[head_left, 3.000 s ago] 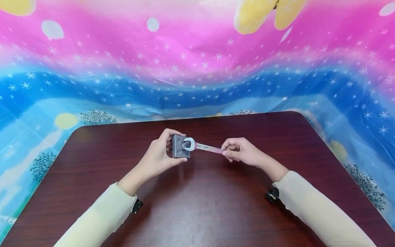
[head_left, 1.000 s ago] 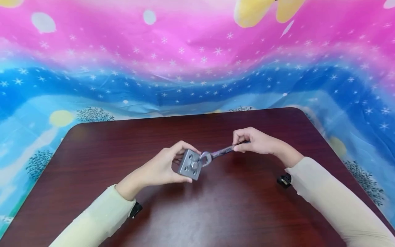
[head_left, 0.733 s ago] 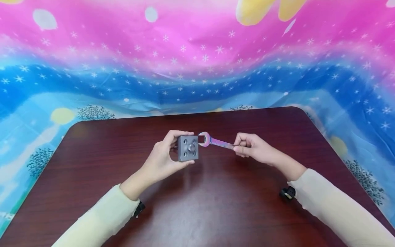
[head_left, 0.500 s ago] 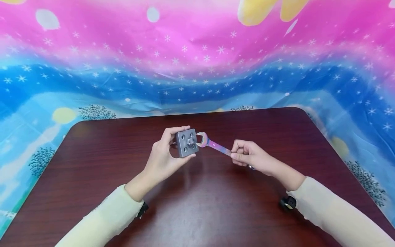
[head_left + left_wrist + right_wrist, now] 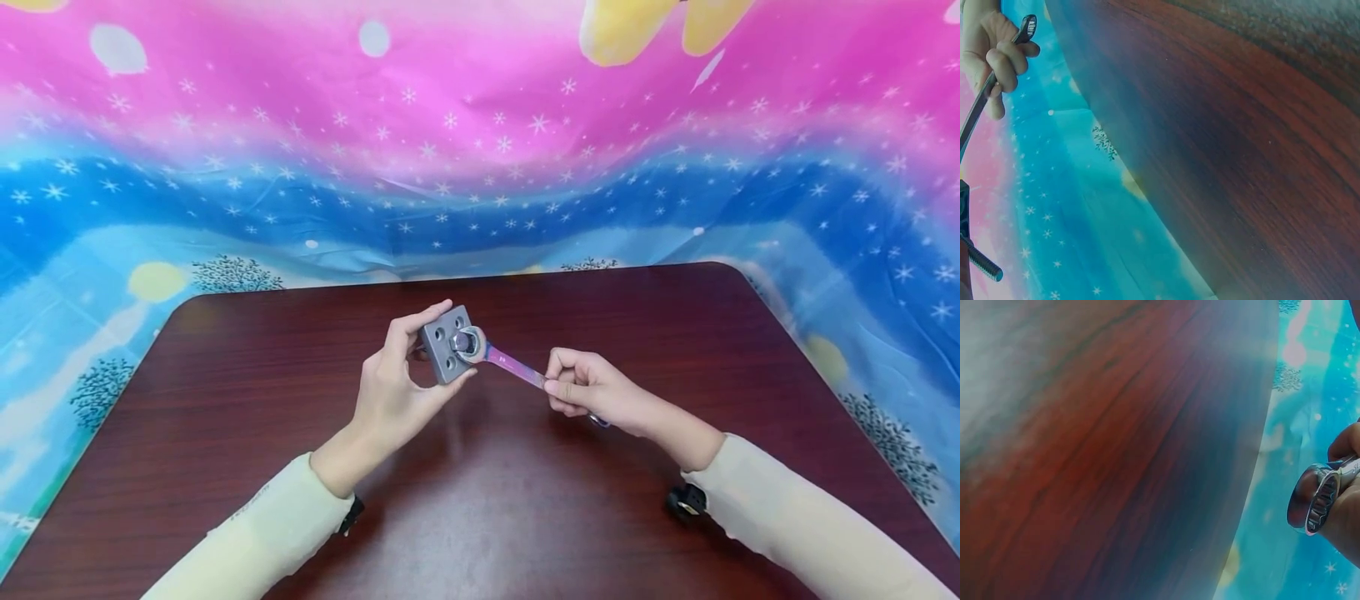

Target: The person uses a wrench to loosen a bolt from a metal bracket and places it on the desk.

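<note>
In the head view my left hand [image 5: 386, 387] grips a grey square metal plate [image 5: 435, 350] by its edges, tilted, above the table. Holes sit near its corners, and a hex bolt head [image 5: 461, 342] stands out at its middle. My right hand [image 5: 588, 386] pinches the shaft of a pinkish-purple combination wrench [image 5: 517, 368]. The wrench's open end sits around the bolt head. Its ring end [image 5: 1315, 500] pokes out behind the right hand in the right wrist view. A threaded bolt end [image 5: 986, 265] projects from the plate's back in the left wrist view.
Beneath both hands lies a dark red-brown wooden table [image 5: 480, 517] with rounded far corners. A pink and blue patterned cloth [image 5: 480, 167] hangs behind it and along its sides. Black wrist cameras [image 5: 686, 502] are strapped at the sleeve cuffs.
Three seconds ago the wrench was at the bolt; one second ago it was off the bolt, right of the plate. Since then the plate has turned and the wrench has moved left onto the bolt head.
</note>
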A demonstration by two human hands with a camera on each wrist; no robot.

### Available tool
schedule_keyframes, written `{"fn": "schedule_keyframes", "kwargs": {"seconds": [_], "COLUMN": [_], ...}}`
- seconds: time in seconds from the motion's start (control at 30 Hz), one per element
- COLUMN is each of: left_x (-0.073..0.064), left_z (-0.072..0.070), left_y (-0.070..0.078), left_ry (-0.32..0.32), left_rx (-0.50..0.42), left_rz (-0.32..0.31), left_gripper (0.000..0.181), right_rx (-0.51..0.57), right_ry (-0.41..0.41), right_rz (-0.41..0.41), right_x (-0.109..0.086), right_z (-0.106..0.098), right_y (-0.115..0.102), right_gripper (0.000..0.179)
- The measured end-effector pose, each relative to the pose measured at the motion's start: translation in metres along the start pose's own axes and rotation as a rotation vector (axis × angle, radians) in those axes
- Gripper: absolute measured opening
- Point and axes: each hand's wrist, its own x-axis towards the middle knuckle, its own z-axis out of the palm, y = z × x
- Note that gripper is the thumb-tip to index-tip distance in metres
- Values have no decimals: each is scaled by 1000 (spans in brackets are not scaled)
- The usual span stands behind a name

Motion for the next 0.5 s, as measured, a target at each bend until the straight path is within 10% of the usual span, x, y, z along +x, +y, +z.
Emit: {"fn": "schedule_keyframes", "kwargs": {"seconds": [0.3,0.5], "left_x": [6,6], "left_z": [-6,-11], "left_y": [0,-2], "left_ry": [-90,-188], "left_rx": [-111,-158], "left_rz": [50,-40], "left_gripper": [83,81], "right_rx": [-12,-43], "right_ry": [24,38], "right_rz": [-9,-12], "right_x": [5,10], "right_z": [-2,-13], "right_y": [-3,-2], "right_gripper": [13,9]}}
